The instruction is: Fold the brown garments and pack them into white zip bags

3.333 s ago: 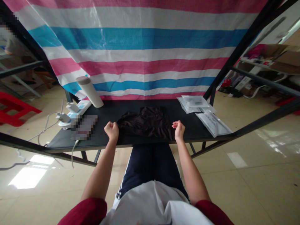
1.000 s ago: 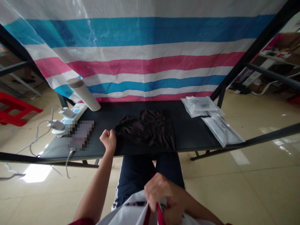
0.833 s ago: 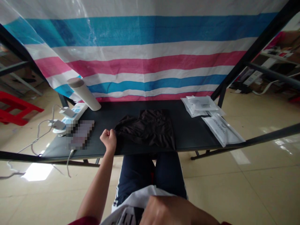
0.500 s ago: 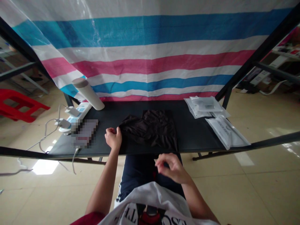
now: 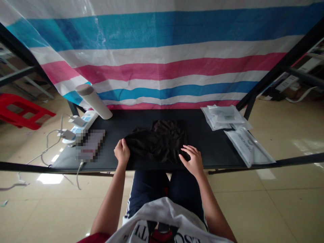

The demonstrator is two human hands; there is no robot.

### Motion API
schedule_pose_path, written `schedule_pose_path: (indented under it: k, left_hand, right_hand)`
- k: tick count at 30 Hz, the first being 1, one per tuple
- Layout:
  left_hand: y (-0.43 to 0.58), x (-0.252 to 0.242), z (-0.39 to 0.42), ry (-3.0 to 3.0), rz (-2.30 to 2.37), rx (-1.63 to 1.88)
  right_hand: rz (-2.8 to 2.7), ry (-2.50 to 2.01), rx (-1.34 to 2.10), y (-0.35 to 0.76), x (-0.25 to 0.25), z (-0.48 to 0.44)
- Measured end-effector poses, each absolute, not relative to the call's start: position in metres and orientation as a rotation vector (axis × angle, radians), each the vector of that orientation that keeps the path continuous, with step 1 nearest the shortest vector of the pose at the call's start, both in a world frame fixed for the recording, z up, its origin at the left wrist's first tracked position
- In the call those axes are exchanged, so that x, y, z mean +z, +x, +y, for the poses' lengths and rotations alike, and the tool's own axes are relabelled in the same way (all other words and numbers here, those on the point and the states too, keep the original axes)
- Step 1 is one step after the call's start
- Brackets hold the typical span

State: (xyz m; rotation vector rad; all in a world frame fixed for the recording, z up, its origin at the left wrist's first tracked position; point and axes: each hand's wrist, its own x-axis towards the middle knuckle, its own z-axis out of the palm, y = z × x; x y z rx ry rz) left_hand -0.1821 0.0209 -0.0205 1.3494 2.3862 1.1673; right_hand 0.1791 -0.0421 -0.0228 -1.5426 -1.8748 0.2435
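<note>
A crumpled black garment (image 5: 164, 141) of thin, stretchy-looking cloth lies on the black table (image 5: 210, 148); its folds hide what kind it is. My left hand (image 5: 122, 151) is closed in a pinch on the garment's left end. At the lower right of the cloth is my right hand (image 5: 192, 159), its thumb and fingers apart and curved over the edge. Whether those fingertips touch the fabric I cannot tell.
At the left of the table are a white bottle (image 5: 95, 101), a power strip (image 5: 87, 121) with chargers, and a blurred-out phone (image 5: 91, 145) on a cable. Clear plastic packets (image 5: 248, 146) lie at the right. Striped sheeting (image 5: 162, 60) hangs behind; a red stool (image 5: 22, 113) stands left.
My right hand has moved up from above my lap to the garment's lower right edge. The left hand stays at the left end, and the cloth has bunched slightly.
</note>
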Motion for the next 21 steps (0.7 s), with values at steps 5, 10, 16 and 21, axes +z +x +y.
schedule_pose_path:
  k: [5,10,16,21]
  left_hand:
    - [-0.184,-0.021,0.021,1.292,2.319,1.347]
    - [-0.185,-0.004,0.025,1.393,2.304,1.027]
    - [-0.113,0.049,0.033,1.916,2.042,0.925]
    - [-0.042,0.060,0.035,2.215,1.232,0.776]
  right_hand:
    - [-1.849,-1.484,0.289,0.183,-0.019,-0.043]
    - [-1.921,-1.500,0.292,0.181,-0.016,-0.044]
    - [-1.934,-1.523,0.294,0.179,-0.013,-0.044]
    - [-1.952,-1.536,0.300,0.179,-0.012,-0.044]
